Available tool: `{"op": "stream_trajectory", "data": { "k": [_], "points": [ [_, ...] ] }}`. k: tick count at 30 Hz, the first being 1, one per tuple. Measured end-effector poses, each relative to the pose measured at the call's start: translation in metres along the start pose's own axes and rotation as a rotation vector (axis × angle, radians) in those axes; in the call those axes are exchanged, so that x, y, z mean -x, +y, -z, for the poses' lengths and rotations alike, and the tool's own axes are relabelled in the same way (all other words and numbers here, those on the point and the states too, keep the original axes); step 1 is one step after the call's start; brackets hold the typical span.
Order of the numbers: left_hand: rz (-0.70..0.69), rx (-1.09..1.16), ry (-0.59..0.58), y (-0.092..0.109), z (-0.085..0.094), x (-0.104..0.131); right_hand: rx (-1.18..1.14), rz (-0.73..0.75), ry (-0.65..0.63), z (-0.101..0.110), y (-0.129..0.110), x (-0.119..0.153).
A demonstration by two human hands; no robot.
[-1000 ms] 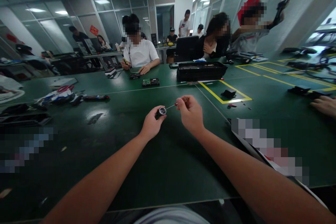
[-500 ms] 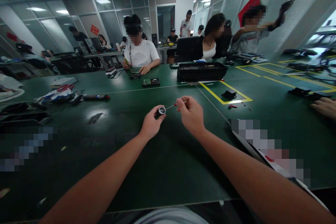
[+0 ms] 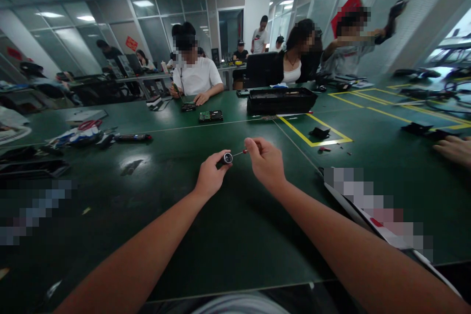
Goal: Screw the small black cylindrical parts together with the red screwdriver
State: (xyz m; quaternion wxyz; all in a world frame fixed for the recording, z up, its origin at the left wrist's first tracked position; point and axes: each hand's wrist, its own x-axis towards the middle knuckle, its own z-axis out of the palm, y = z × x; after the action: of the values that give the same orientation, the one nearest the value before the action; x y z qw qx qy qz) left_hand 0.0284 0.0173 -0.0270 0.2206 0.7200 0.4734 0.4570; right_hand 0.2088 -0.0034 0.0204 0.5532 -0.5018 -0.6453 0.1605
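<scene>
Above the green table, my left hand (image 3: 211,171) is wrapped round a small black cylinder (image 3: 227,158), whose round open end with a pale rim faces me. My right hand (image 3: 267,159) grips the red handle of a thin screwdriver (image 3: 241,152). Its metal shaft points left, with the tip at the rim of the cylinder; whether it touches inside cannot be made out. Fingers of the right hand hide most of the handle.
A long black tray (image 3: 281,102) stands beyond my hands, with a green circuit board (image 3: 211,116) left of it. Tools and gloves (image 3: 83,132) lie at left. A black bracket (image 3: 319,133) sits inside yellow tape. A co-worker (image 3: 196,76) sits opposite; another person's hand (image 3: 454,149) rests at right.
The right thumb and fingers have shifted slightly on the screwdriver handle. The cylinder stays in my left hand, and the view has moved a little.
</scene>
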Motion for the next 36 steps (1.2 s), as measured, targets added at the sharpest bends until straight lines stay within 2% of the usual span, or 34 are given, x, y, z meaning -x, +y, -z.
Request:
{"op": "stream_trajectory", "data": {
  "k": [3,7,14,26,33,36],
  "points": [
    [0.002,-0.015,0.005,-0.0012,-0.0002,0.0008,0.013,0.012,0.005,-0.0006,0.0011,-0.0008],
    [0.019,-0.029,0.023,-0.0031,0.0014,0.0013,0.016,0.006,-0.052,-0.0008,0.0007,0.0004],
    [-0.002,-0.062,-0.012,-0.0003,0.0007,0.0016,0.102,0.018,-0.051,0.0010,-0.0059,-0.0002],
    [-0.022,-0.122,0.008,-0.0046,0.0039,0.0000,0.137,-0.031,-0.096,0.0011,0.0006,-0.0050],
    [0.005,-0.141,0.004,-0.0046,0.0053,0.0005,0.018,-0.023,-0.131,-0.0005,0.0016,-0.0027],
    [0.002,-0.141,-0.010,-0.0039,0.0052,0.0006,0.046,-0.036,-0.141,0.0006,0.0000,-0.0023]
  ]
}}
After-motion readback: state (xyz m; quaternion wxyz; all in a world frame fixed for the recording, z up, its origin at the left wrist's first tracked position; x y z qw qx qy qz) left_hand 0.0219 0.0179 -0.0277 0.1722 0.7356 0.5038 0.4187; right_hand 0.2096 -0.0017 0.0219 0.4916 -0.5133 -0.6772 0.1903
